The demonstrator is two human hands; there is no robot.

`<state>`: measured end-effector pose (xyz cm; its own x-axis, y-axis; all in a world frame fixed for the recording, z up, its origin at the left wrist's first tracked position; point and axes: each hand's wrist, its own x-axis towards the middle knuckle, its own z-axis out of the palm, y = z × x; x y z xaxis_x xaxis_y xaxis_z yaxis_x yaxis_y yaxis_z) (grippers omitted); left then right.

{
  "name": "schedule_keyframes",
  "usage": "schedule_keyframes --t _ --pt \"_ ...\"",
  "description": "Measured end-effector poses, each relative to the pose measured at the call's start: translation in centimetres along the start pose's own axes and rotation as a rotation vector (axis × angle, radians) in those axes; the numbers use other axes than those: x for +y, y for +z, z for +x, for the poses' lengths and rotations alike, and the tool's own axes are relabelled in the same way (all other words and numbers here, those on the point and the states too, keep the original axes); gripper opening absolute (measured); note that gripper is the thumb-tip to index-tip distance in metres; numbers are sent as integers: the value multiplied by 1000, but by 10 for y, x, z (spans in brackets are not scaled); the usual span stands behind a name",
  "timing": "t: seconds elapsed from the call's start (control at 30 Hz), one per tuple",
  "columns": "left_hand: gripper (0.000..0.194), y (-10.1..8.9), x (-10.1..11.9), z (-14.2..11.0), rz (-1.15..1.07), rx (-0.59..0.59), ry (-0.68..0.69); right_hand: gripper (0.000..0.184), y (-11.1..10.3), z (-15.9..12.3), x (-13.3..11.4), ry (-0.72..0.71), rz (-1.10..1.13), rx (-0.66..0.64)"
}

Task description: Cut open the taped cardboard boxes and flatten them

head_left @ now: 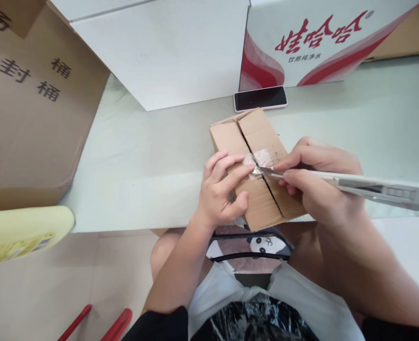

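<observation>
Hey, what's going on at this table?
Someone seated here has a brown cardboard box in front of them. Their left hand rests on its top, while the right hand holds a slim, light-grey knife. The blade's tip is at the clear tape across the middle seam. The flaps lie closed; whether the tape is cut through, I can't tell.

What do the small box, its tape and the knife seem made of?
Small box: matte brown cardboard, judging by its creased flaps. Tape: probably plastic film, clear, wrinkled and glossy. Knife: thin grey blade, likely metal; its smooth, pale handle could be plastic or metal.
</observation>
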<state>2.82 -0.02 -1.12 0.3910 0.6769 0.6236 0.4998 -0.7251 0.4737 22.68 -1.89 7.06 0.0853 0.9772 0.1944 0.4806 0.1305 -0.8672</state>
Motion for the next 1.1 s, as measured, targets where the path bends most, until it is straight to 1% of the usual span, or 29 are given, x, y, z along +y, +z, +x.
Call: schedule_keyframes --t 0.1,0.17,0.33,0.43,0.5,0.67,0.77,0.9,0.97,1.0,1.07,1.1 --pt "42 0 -2 -1 -14 19 0 22 1 -3 1 23 46 32" --pt "42 0 -2 -1 -20 22 -5 21 1 -4 2 14 66 22" --pt "43 1 1 0 -10 4 -20 20 -3 -4 0 -86 8 -7" --pt "44 1 2 1 -8 -1 -18 22 -4 -5 -1 -95 -10 -15" --pt "44 1 2 1 -10 3 -16 22 -4 -6 1 -104 24 4" --pt "43 0 2 1 -3 5 -23 17 -3 -10 11 -239 183 167" --pt "43 -1 2 1 -6 -1 -17 17 -1 -11 11 -274 229 270" --pt "43 -6 -4 3 -22 -23 -10 17 5 -4 11 -331 450 434" --pt "44 -12 -12 2 -28 -21 -37 13 7 2 17 -312 507 492" --pt "45 -16 -18 1 -38 -6 -57 9 8 6 21 -280 493 513" --pt "44 -25 -31 -2 -76 50 -106 6 7 11 34 -217 393 528" --pt "43 -30 -38 -4 -99 79 -141 6 7 14 42 -196 324 514"
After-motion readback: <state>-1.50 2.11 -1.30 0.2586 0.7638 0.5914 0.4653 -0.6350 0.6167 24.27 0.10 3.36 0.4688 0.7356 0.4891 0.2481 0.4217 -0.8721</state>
